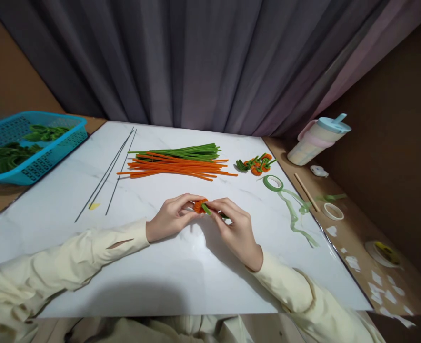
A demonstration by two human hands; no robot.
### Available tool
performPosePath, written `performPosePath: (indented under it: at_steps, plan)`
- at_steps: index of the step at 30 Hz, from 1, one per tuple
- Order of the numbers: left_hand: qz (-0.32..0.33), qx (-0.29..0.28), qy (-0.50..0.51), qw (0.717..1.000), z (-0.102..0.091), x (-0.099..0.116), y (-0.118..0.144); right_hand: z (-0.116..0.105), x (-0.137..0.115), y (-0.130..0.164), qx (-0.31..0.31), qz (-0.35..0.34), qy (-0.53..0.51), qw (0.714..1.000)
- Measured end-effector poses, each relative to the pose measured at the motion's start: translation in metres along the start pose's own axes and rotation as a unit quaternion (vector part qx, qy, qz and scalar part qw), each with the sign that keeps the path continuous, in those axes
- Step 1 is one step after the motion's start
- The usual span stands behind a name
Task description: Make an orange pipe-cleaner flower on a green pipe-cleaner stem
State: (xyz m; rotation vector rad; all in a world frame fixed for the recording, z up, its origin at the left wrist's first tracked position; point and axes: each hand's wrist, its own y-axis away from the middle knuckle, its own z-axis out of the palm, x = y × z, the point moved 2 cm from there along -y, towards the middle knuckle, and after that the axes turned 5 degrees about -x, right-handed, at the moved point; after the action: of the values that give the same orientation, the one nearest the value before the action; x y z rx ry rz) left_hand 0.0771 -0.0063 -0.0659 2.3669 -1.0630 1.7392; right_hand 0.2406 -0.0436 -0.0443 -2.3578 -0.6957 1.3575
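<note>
Left hand [171,217], fingertips pinched narrow round one ribbed orange tuft [199,206], table [153,286] centre; right hand [234,226], fingertips closed on one adjoining green strip [206,209]. From there: tape roll [267,185], one, ring-shaped, past two o'clock; wires [112,196], three, thin, straight, ten; orange stems [175,168], one fuzzy bundle, eleven; orange-and-green pieces [256,170], several, tufted, overlapping, two; green stems [199,152], one bundle, twelve.

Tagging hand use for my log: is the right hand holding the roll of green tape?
No, the roll of green tape lies on the white tabletop, apart from the right hand.
</note>
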Motion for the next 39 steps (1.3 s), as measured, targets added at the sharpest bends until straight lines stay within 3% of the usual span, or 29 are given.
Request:
performPosePath:
  at_steps: [15, 23, 39]
  plan:
    - [0.081, 0.008, -0.057, 0.995, 0.0011, 0.0018, 0.0027, 0.0063, 0.0021, 0.004, -0.004, -0.01, -0.014, 1.0]
    - [0.072, 0.002, -0.058, 0.996, 0.0024, 0.0022, 0.0037, 0.0083, 0.0028, 0.0036, 0.01, -0.024, -0.01, 1.0]
    - [-0.01, 0.019, 0.008, 1.0, 0.003, 0.0056, 0.0023, 0.0055, -0.003, 0.0049, 0.036, -0.031, 0.045, 0.998]
